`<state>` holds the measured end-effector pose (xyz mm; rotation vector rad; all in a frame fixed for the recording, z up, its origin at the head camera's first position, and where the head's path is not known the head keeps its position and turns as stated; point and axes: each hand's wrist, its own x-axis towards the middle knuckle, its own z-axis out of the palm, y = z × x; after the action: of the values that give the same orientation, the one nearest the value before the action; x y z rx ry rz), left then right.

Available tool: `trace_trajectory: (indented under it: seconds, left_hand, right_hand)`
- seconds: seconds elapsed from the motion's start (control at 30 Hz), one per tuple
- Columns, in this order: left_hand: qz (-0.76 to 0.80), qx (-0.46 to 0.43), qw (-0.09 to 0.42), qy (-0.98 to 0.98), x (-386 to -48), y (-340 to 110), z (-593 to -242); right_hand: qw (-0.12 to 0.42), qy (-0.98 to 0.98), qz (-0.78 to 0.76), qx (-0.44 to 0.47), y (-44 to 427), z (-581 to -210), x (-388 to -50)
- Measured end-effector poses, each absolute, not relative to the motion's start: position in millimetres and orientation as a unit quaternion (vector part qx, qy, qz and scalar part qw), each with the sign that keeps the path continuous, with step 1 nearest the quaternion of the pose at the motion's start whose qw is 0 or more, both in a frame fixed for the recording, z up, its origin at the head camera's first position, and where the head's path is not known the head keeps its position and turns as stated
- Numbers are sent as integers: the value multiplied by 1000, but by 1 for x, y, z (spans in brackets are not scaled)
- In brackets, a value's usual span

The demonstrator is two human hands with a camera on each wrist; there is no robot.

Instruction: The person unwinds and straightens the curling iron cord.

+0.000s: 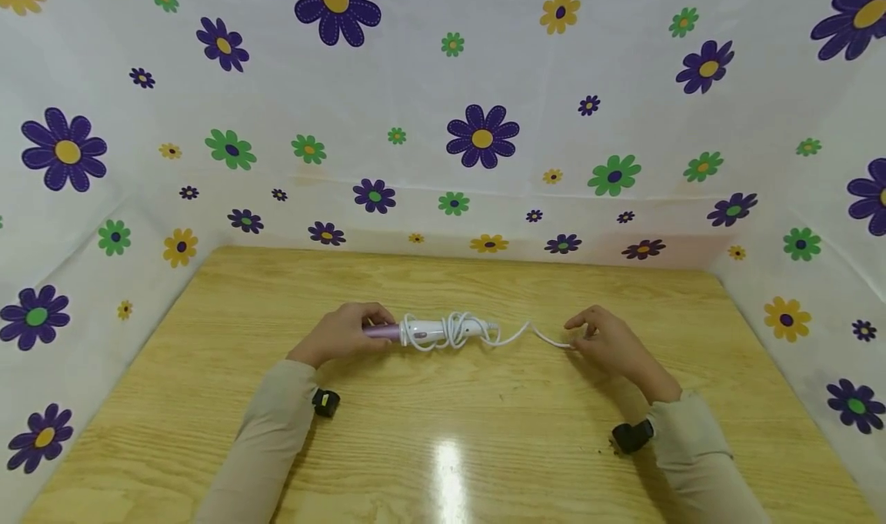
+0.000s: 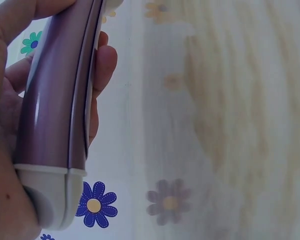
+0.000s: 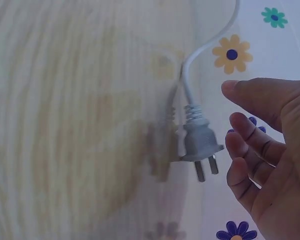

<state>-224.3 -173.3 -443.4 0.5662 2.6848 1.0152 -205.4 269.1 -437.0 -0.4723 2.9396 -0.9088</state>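
A hair straightener [image 1: 425, 329] with a purple front part and a white handle lies across the middle of the wooden table. My left hand [image 1: 342, 333] grips its purple end; in the left wrist view, fingers and thumb are round the purple casing [image 2: 55, 100]. White cord [image 1: 512, 339] is wound in loops about the handle, and its loose end runs right. A two-pin plug [image 3: 200, 142] ends the cord in the right wrist view. Beside it is my right hand [image 1: 612, 345], fingers loosely bent, apart from the plug. That hand hides the plug in the head view.
The wooden table [image 1: 429, 408] meets a white cloth [image 1: 415, 85] with printed flowers at the back and both sides. Black wrist cameras are strapped at the left cuff [image 1: 326, 402] and the right cuff [image 1: 631, 436].
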Motion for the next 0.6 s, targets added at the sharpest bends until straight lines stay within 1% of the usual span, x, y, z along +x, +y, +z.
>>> trace_trajectory:
  seconds: [0.07, 0.2, 0.6]
  left_hand:
    - [346, 195, 105, 912, -225, -173, -442]
    - [345, 198, 103, 912, -225, -171, -441]
    - [342, 202, 107, 912, -226, -173, -443]
  right_hand:
    - [10, 940, -301, -158, 265, -432, -204]
    - [18, 929, -331, -166, 257, -426, -201]
    - [68, 902, -389, -171, 229, -437, -199]
